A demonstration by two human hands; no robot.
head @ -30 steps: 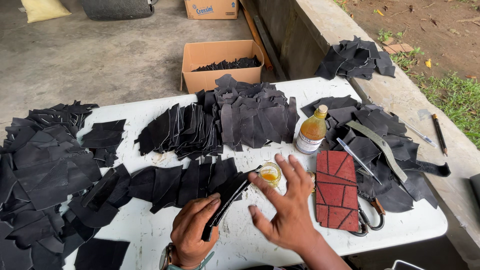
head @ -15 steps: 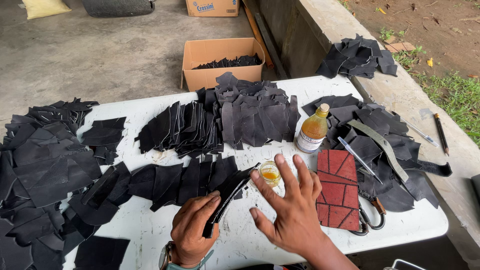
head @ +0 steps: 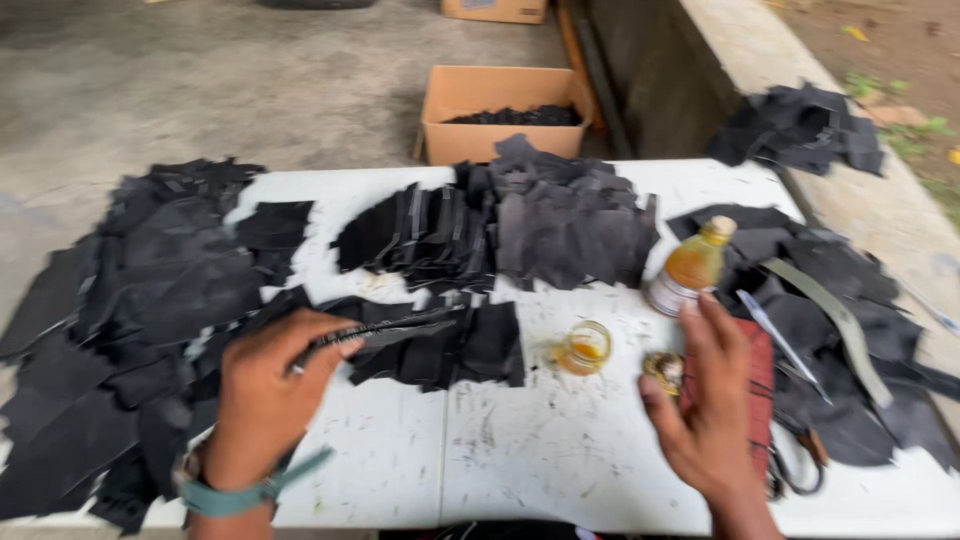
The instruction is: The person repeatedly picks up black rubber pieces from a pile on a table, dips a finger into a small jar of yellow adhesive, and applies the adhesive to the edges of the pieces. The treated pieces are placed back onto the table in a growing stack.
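My left hand (head: 265,395) is closed on a long black leather strip (head: 395,328) that lies across a row of black cut pieces (head: 450,350) on the white table (head: 520,450). My right hand (head: 705,410) hovers with its fingers spread over a dark red leather piece (head: 765,365). A small brown cap (head: 663,368) sits right by its thumb; whether they touch is unclear. A small glass jar of yellow liquid (head: 585,347) stands just left of that hand. A bottle of amber liquid (head: 692,265) stands behind it.
Heaps of black leather pieces cover the table's left side (head: 130,300), back middle (head: 560,215) and right side (head: 850,330). Scissors (head: 795,470) lie at the right front. A cardboard box (head: 500,110) with black scraps stands on the floor behind.
My left hand has swung left with the black strip, which now lies flat over the row of pieces. My right hand has shifted right, away from the jar, over the red piece.
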